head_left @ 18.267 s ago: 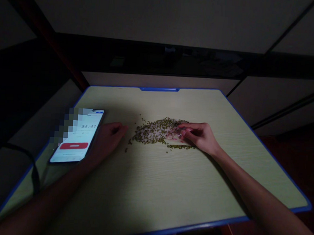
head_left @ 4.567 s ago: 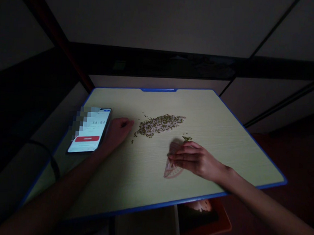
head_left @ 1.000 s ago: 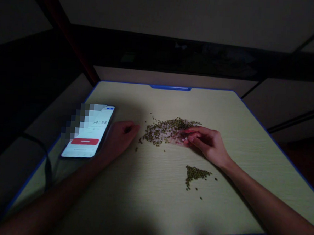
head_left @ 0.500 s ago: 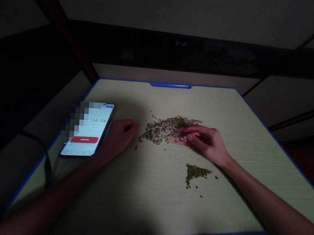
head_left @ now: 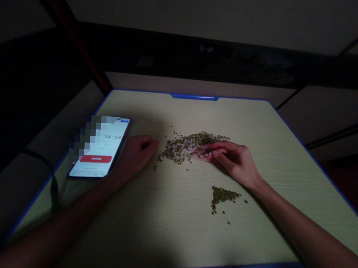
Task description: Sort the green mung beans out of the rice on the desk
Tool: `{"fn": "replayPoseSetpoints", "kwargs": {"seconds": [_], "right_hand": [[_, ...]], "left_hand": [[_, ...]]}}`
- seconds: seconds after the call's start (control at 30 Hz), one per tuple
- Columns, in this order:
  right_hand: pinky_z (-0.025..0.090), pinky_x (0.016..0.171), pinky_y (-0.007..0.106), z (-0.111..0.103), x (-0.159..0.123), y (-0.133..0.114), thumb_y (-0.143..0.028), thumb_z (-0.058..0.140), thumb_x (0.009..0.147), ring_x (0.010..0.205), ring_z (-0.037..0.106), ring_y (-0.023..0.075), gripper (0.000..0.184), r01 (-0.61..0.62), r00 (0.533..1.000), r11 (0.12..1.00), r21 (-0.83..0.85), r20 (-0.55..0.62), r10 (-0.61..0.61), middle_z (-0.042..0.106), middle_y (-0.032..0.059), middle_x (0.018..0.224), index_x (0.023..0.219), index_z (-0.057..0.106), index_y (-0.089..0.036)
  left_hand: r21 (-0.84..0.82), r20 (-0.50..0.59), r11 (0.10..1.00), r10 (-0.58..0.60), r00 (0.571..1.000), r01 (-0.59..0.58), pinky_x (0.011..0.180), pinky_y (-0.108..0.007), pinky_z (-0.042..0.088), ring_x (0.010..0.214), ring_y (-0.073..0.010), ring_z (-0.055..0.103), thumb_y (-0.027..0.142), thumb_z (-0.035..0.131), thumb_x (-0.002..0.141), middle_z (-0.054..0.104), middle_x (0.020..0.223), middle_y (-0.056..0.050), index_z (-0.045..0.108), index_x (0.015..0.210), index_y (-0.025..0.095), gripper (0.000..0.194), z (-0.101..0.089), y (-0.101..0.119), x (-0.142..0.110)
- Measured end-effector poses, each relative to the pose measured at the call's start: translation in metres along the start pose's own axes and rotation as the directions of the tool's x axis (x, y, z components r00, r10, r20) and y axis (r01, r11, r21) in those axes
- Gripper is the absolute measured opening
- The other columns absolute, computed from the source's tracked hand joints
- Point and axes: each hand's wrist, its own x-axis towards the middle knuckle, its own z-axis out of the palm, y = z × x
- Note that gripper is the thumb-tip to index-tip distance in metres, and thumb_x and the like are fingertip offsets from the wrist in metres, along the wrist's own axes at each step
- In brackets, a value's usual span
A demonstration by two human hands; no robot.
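My right hand (head_left: pixel 235 161) pinches a small see-through plastic bag (head_left: pixel 202 151) with pink-red print between thumb and fingers. The bag lies at the right side of a spread of small dark-green beans (head_left: pixel 181 147), which look like mung beans. Pale bits show among them. Nearer to me, below the right hand, is a smaller, roughly triangular heap of the same beans (head_left: pixel 223 195), with a few strays around it. My left hand (head_left: pixel 140 150) rests on the table as a loose fist, left of the spread and apart from it. Nothing shows in its curled fingers.
A lit phone (head_left: pixel 101 149) lies left of my left wrist, its timer reading 54:59 and part of it pixelated. A dark cable (head_left: pixel 53 179) crosses the left edge. The pale wood-look table (head_left: pixel 167 222) has a blue rim and a blue handle (head_left: pixel 195 97) at the far side.
The phone's timer has gone from 54:58 to 54:59. My right hand has shifted very slightly left and up with the bag. My left hand stays put.
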Motion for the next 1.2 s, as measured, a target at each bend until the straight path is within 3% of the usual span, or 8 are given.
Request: {"fn": "replayPoseSetpoints", "kwargs": {"seconds": [0.57, 0.87, 1.07, 1.2], "right_hand": [[0.041, 0.050, 0.026, -0.0030, 0.0009, 0.0014, -0.028, 0.057, 0.080, 0.057, 0.057, 0.0125, 0.026, 0.089, 0.995, 0.987, -0.135, 0.046, -0.083, 0.068, 0.0042, 0.068, 0.098, 0.066, -0.013], [0.047, 0.056, 0.027, -0.0030, -0.0019, -0.0001, -0.022, 0.058, 0.078, 0.061, 0.064, 0.0139, 0.020, 0.083, 0.995, 0.995, -0.057, 0.064, -0.080, 0.071, 0.0041, 0.071, 0.096, 0.066, -0.014], [0.044, 0.050, 0.026, -0.0032, -0.0022, 0.0001, -0.025, 0.059, 0.078, 0.056, 0.060, 0.0130, 0.020, 0.102, 0.991, 0.990, -0.093, 0.098, -0.093, 0.069, 0.0037, 0.066, 0.093, 0.067, -0.013], [0.047, 0.056, 0.027, -0.0026, -0.0011, 0.0010, -0.024, 0.059, 0.078, 0.061, 0.063, 0.0140, 0.020, 0.076, 0.996, 0.997, -0.024, 0.051, -0.075, 0.071, 0.0037, 0.069, 0.094, 0.067, -0.015]], "left_hand": [[-0.013, 0.014, 1.000, -0.002, 1.000, 0.003, 0.047, -0.025, 0.024, 0.046, -0.0102, 0.034, 0.032, 0.047, 0.073, 0.034, 0.044, 0.005, 0.039, 0.046, 0.019, 0.031, -0.0012, 0.0016, -0.0003], [-0.007, 0.012, 1.000, -0.001, 1.000, 0.001, 0.048, -0.025, 0.024, 0.045, -0.0103, 0.035, 0.030, 0.047, 0.074, 0.033, 0.042, 0.005, 0.039, 0.046, 0.019, 0.032, -0.0003, 0.0002, -0.0008], [-0.012, 0.015, 1.000, 0.013, 1.000, -0.013, 0.048, -0.026, 0.024, 0.046, -0.0103, 0.034, 0.030, 0.046, 0.074, 0.033, 0.044, 0.005, 0.039, 0.046, 0.019, 0.032, -0.0005, 0.0004, -0.0009], [-0.033, 0.016, 0.999, 0.008, 1.000, -0.008, 0.048, -0.025, 0.024, 0.047, -0.0098, 0.033, 0.029, 0.046, 0.074, 0.032, 0.045, 0.005, 0.036, 0.046, 0.019, 0.031, 0.0000, 0.0017, -0.0013]]}}
